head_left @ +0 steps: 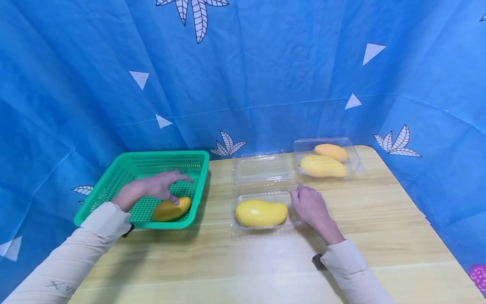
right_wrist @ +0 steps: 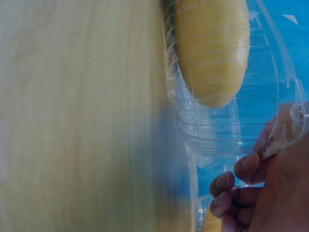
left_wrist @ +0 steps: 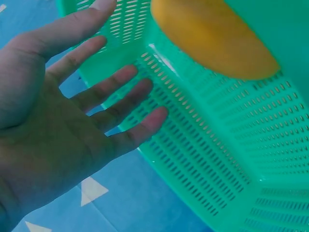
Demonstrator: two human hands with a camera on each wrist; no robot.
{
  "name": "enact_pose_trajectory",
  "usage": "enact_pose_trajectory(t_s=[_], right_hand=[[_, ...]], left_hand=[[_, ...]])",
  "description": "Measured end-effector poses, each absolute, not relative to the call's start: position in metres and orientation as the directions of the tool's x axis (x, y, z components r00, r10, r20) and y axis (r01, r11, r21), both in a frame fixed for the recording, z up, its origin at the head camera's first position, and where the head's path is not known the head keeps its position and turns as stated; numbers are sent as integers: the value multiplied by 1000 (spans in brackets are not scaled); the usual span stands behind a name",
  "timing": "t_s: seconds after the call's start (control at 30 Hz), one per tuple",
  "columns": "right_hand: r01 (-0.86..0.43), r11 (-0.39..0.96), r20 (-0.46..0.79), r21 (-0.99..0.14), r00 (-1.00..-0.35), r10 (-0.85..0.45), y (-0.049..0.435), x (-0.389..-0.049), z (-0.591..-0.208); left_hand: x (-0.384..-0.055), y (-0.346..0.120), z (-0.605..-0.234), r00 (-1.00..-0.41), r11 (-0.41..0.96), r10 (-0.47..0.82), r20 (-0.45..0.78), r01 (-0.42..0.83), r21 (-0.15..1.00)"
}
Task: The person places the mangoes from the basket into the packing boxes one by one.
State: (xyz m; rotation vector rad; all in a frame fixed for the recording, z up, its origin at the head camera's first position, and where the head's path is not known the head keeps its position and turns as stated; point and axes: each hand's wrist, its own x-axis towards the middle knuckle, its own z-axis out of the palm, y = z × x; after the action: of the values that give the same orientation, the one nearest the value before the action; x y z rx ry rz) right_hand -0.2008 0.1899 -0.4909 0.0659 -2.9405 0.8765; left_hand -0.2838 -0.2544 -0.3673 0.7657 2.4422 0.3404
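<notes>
Over the green plastic basket (head_left: 163,153), my left hand (head_left: 159,185) hovers with fingers spread and nothing in its grasp. Beneath its thumb lies a yellow-orange mango (head_left: 167,211) on the basket floor. The left wrist view shows the open palm and the same mango (left_wrist: 212,38) against the basket wall. My right hand (head_left: 311,207) pinches the right rim of a clear plastic clamshell box (right_wrist: 282,58) between thumb and fingers. Its other fingers are curled. One yellow mango (head_left: 260,213) rests in the box's front half, and the lid (head_left: 262,167) is folded back.
At the back right of the wooden table (head_left: 212,261) stands another clear box (head_left: 303,147) holding two mangoes, a yellow one (head_left: 322,166) and a more orange one (head_left: 331,152). A blue patterned curtain (head_left: 265,67) hangs behind the table and along both sides.
</notes>
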Motion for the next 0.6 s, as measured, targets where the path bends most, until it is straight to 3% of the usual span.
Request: enact_pose_trajectory(t_s=[0.43, 0.6], right_hand=[[-66, 839, 75, -540, -997, -31, 189, -202, -491], [-59, 839, 74, -540, -997, -23, 190, -201, -492]], left_hand=[[-281, -257, -382, -632, 836, 548, -548, 438, 331], [-279, -254, -383, -603, 885, 466, -648, 341, 319]])
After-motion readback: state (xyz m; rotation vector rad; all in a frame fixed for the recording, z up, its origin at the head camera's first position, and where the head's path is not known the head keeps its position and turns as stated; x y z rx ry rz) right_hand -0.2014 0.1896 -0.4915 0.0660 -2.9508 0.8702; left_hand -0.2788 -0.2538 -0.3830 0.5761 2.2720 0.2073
